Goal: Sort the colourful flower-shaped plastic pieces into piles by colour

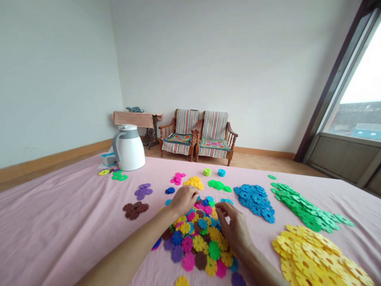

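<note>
A mixed pile of flower-shaped plastic discs (198, 242) in many colours lies in front of me on the pink cloth. My left hand (185, 199) is at the pile's far left edge, just short of a small yellow disc heap (194, 182). Its fingers are bent together, and whatever they may hold is hidden. Over the right side of the pile, my right hand (233, 222) has curled fingers with the thumb close to them. Anything between those fingertips is too small to make out.
Blue discs (254, 201), green discs (308, 207) and yellow discs (315, 258) lie in large heaps on the right. Brown discs (135, 209) and purple discs (143, 191) are at left. A white jug (132, 151) stands farther back. Two chairs (216, 131) are beyond the cloth.
</note>
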